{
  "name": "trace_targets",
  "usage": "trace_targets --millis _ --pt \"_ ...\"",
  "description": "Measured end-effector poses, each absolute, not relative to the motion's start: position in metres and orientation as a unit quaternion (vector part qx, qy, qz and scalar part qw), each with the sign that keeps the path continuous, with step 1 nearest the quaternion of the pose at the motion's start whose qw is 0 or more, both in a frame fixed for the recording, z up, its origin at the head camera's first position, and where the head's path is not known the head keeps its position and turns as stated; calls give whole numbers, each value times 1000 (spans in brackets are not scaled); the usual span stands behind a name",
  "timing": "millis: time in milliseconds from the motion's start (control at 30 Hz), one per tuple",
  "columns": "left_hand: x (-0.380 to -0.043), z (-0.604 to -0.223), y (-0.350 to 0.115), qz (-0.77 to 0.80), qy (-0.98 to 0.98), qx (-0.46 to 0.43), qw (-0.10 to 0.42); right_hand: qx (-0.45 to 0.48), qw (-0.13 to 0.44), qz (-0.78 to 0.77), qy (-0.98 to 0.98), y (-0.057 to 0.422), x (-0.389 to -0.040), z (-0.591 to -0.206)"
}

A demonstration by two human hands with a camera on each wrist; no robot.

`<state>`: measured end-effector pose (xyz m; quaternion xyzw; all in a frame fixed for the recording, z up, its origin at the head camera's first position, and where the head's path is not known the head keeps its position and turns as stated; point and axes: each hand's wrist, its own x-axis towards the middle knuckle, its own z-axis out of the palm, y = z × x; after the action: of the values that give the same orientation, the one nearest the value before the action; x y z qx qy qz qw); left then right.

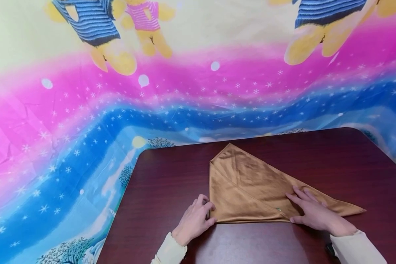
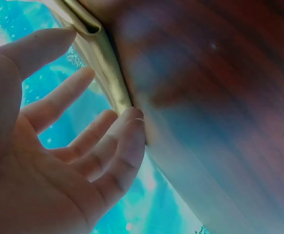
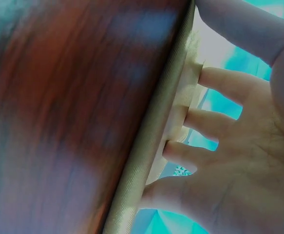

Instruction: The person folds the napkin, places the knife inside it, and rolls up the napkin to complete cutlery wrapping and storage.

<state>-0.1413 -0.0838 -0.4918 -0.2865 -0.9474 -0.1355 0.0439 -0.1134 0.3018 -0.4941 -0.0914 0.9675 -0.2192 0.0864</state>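
Note:
A golden-brown satin cloth (image 1: pixel 250 176) lies folded into a slanted, pointed shape, its peak toward the back and a long tip at the right. My left hand (image 1: pixel 193 220) is at its lower left corner, fingertips and thumb touching the edge. In the left wrist view these fingers are loosely bent beside the fold (image 2: pixel 103 58). On the right part of the cloth, my right hand (image 1: pixel 313 211) rests with fingers spread, thumb near the front edge. The right wrist view shows its fingertips touching the cloth behind a rolled edge (image 3: pixel 156 131). A small green mark (image 1: pixel 278 209) shows near the front fold.
The cloth lies on a dark reddish-brown table (image 1: pixel 171 176) with rounded back corners. Behind and left of it hangs a printed backdrop (image 1: pixel 184 91) with bears, snowflakes and trees. A dark object (image 1: pixel 330 250) shows at the right sleeve cuff.

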Motion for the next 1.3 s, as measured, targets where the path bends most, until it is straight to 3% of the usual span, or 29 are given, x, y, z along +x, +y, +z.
trace_targets --millis 800,1100,1300 --pt "-136 -492 -81 -152 -956 -243 -68 -100 14 -191 976 314 -106 -501" --pt "-135 -489 -79 -110 -958 -252 -78 -54 17 -136 989 342 -106 -499" --pt "-135 -489 -79 -86 -956 -265 -91 35 48 -115 992 369 -100 -496"
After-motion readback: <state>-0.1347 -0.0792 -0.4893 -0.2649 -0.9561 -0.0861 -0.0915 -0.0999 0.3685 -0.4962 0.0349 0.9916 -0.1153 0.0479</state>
